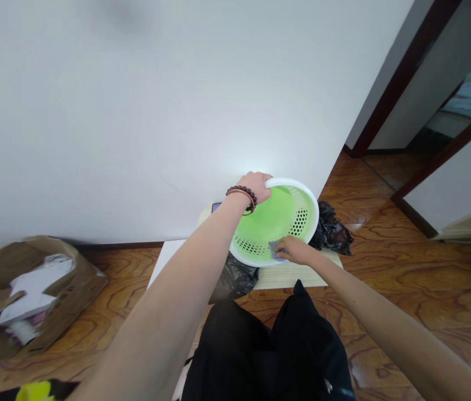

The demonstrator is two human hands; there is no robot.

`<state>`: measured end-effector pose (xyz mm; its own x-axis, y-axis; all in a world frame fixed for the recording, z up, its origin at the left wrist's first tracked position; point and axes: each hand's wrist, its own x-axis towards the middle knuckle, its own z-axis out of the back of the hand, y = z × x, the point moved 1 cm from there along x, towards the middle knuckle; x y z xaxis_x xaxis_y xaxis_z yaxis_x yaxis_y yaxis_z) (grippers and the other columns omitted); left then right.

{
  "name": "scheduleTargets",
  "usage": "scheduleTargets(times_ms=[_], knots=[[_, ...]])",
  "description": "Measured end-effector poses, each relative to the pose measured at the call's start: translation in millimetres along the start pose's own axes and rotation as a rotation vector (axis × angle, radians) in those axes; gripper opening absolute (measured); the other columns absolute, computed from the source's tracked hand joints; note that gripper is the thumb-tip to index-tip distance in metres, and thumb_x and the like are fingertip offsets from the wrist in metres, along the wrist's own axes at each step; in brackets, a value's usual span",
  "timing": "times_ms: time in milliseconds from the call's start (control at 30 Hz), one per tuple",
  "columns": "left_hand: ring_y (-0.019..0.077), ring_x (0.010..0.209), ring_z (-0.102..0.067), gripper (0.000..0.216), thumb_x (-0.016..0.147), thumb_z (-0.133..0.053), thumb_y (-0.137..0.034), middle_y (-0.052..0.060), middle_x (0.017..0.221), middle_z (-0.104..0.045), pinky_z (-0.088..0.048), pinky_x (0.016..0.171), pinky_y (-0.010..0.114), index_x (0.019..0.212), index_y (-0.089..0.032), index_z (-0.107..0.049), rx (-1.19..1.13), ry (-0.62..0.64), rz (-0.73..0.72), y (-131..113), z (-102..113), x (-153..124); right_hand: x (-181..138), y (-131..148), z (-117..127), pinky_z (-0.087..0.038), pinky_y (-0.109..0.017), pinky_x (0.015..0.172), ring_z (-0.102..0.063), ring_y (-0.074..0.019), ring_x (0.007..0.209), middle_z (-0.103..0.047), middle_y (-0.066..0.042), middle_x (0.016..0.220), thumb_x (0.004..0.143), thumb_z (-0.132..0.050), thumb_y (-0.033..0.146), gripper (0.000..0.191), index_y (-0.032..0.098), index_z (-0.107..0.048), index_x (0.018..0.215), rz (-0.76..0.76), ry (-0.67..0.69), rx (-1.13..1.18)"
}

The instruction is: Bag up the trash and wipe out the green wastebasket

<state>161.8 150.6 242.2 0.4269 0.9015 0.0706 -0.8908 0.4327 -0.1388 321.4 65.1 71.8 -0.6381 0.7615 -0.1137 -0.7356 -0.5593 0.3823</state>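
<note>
A green plastic basket (pixel 266 214) with a white rim and rows of holes is tilted over a low wooden surface (pixel 292 277). My left hand (pixel 256 184), with beaded bracelets at the wrist, is closed on the far left part of its rim. Inside the near wall, my right hand (pixel 293 249) pinches a small greyish cloth (pixel 274 249) against the perforated side. Black plastic bags show on both sides of the basket, one at the left (pixel 235 277) and another at the right (pixel 332 229). The basket's underside is hidden.
A cardboard box (pixel 87 273) holding papers and packaging stands on the wood floor (pixel 389 267) at the left. Behind the basket rises a white wall (pixel 168 122). A doorway with a dark red frame (pixel 402 78) is at the right. Something yellow (pixel 34 391) shows at bottom left.
</note>
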Motion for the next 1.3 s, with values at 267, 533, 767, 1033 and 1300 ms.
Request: scheduleTargets(times_ms=[267, 533, 767, 1033, 1300], knots=[[0.0198, 0.074, -0.061, 0.038, 0.068, -0.046, -0.021, 0.004, 0.086, -0.068, -0.045, 0.064, 0.028, 0.1, -0.028, -0.065, 0.005, -0.024, -0.049, 2, -6, 4, 1, -2, 1, -0.036, -0.027, 0.082, -0.054, -0.0184, 0.093, -0.064, -0.004, 0.095, 0.075, -0.063, 0.028, 0.016, 0.019, -0.065, 0.088, -0.028, 0.016, 0.003], [0.0182, 0.075, -0.06, 0.04, 0.067, -0.046, -0.02, 0.003, 0.087, -0.068, -0.044, 0.064, 0.026, 0.102, -0.028, -0.064, 0.002, -0.014, -0.033, 1, -2, 1, 2, 9, -5, -0.036, -0.027, 0.083, -0.053, -0.0202, 0.096, -0.061, -0.009, 0.099, 0.082, -0.048, 0.016, 0.027, 0.014, -0.058, 0.107, -0.131, -0.061, -0.203], [0.0176, 0.071, -0.06, 0.036, 0.068, -0.047, -0.02, 0.003, 0.082, -0.068, -0.044, 0.061, 0.025, 0.097, -0.027, -0.065, -0.009, -0.018, -0.038, 1, -1, 1, -1, 14, -12, -0.034, -0.03, 0.086, -0.05, -0.0203, 0.099, -0.059, -0.009, 0.102, 0.089, -0.04, 0.019, 0.029, 0.019, -0.057, 0.113, -0.161, -0.07, -0.314], [0.0173, 0.073, -0.06, 0.037, 0.068, -0.047, -0.02, 0.003, 0.084, -0.067, -0.044, 0.062, 0.025, 0.099, -0.027, -0.065, -0.01, -0.019, -0.029, 1, -1, 0, -7, 19, -16, -0.03, -0.032, 0.089, -0.048, -0.0214, 0.098, -0.058, -0.01, 0.101, 0.09, -0.037, 0.017, 0.033, 0.021, -0.055, 0.117, -0.115, -0.135, -0.431], [0.0174, 0.067, -0.059, 0.036, 0.066, -0.046, -0.02, 0.003, 0.077, -0.067, -0.042, 0.056, 0.025, 0.095, -0.028, -0.066, -0.011, -0.041, -0.037, 2, -3, 1, -6, 14, -9, -0.033, -0.03, 0.085, -0.051, -0.0201, 0.096, -0.06, -0.008, 0.099, 0.088, -0.046, 0.028, 0.024, 0.019, -0.057, 0.108, -0.075, -0.092, -0.361]])
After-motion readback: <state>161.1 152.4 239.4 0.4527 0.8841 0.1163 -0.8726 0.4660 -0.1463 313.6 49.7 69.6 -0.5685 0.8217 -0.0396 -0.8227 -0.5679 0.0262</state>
